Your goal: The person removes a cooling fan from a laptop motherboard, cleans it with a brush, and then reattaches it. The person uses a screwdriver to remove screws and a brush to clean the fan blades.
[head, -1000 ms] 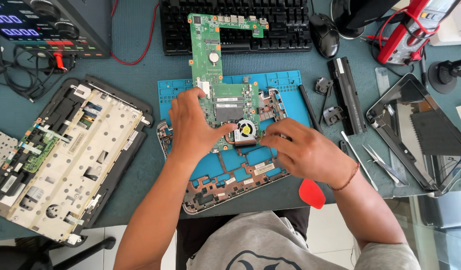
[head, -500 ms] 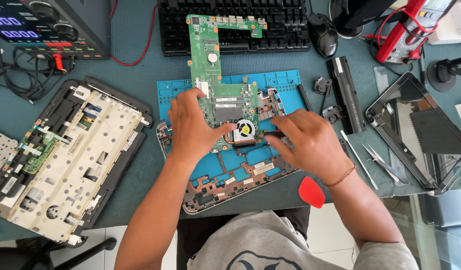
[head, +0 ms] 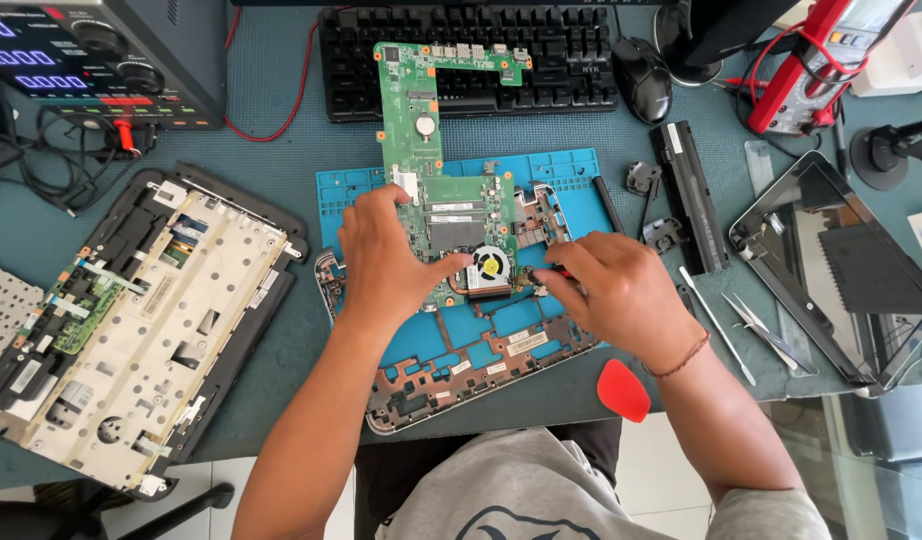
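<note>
**Both hands on a green circuit board over the blue mat**

At the far left of the bench [head: 281, 160] sits a power supply [head: 101, 60] with lit displays, its cables trailing forward. Below it lies an opened laptop casing [head: 151, 330], pale inner plate facing up.

Toward the middle, the left hand [head: 386, 255] lies flat with spread fingers on the green circuit board [head: 421, 140], pressing its lower part just beside the round cooling fan [head: 491, 268]. The board stretches from the black keyboard [head: 481, 60] down onto the blue work mat [head: 571, 180], where it rests on a dark laptop base frame [head: 481, 370].

The right hand [head: 621, 295] is curled, fingertips pinched on a small dark tool with a red part [head: 553, 272], its tip at the board's right edge next to the fan.

Further right lie a red plastic pick [head: 623, 390], a long black battery [head: 693, 195], tweezers [head: 766, 330], and a tilted screen panel [head: 841, 270]. A mouse [head: 643, 78] and a red multimeter [head: 811, 60] sit at the back.
</note>
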